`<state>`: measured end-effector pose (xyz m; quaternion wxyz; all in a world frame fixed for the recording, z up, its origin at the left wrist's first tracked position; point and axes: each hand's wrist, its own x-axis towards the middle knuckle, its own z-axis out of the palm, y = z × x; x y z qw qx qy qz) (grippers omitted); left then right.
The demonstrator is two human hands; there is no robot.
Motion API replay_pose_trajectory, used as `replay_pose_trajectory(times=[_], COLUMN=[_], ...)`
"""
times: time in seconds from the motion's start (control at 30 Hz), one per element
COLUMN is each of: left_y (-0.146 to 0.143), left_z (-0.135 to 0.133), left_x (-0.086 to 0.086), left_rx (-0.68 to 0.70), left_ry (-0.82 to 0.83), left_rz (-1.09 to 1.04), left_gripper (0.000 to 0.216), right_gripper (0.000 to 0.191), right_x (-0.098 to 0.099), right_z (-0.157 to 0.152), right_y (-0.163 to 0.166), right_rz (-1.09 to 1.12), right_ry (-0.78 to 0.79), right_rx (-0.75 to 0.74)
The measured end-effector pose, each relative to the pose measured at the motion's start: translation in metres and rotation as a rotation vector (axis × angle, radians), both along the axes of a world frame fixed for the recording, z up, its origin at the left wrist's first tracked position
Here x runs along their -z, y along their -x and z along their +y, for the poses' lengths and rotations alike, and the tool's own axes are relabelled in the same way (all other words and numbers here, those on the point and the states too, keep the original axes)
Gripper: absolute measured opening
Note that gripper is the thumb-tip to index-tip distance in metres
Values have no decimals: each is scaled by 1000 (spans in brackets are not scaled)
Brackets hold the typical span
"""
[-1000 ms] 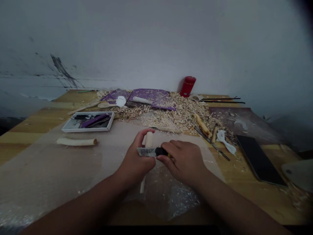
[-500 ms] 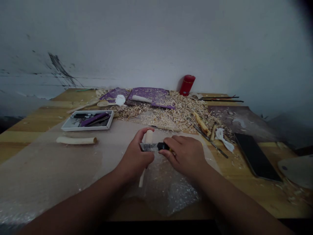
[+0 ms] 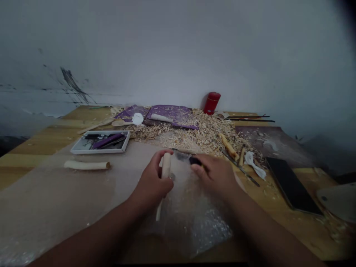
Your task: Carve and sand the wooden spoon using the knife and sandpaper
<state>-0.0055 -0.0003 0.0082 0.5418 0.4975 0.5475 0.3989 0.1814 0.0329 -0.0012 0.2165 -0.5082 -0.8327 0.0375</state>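
My left hand [image 3: 154, 176] is closed around a pale wooden piece [image 3: 166, 165], thick at its top and with a thin stem showing below the fist. The thumb presses along its near side and a finger curls over the top end. In my right hand [image 3: 218, 172] is a utility knife [image 3: 195, 161] with a black front part. Its blade [image 3: 181, 155], blurred by motion, points left, a little apart from the wood. Both hands are above clear plastic sheeting [image 3: 133, 193]. The palm hides most of the knife's handle.
A white tray [image 3: 99, 151] with tools and a peeled stick [image 3: 86, 165] lie at left. Wood shavings [image 3: 205, 133] heap along the back, near a red cylinder [image 3: 212, 103]. To the right are a carving tool [image 3: 249, 176], crumpled tissue [image 3: 255, 165] and a black phone [image 3: 292, 187].
The knife blade lay across the wood before; my right hand has carried it right and away from the wood. My left hand still holds the wooden piece. The view has tilted up slightly.
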Motion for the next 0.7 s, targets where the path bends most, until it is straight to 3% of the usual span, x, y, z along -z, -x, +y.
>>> replay_pose_trajectory(times=[0.17, 0.43, 0.7], left_y=[-2, -5, -2], left_z=[2, 0, -1], left_x=[5, 5, -1], left_rx=[-59, -93, 6], left_ry=[-131, -191, -49], left_rz=[155, 227, 20], left_gripper=[61, 64, 63], right_gripper=[41, 42, 42], right_x=[3, 3, 2], right_z=[-17, -18, -19], right_y=[28, 29, 24], right_rz=[-54, -104, -108], right_ry=[23, 4, -44], right_rx=[-127, -143, -122])
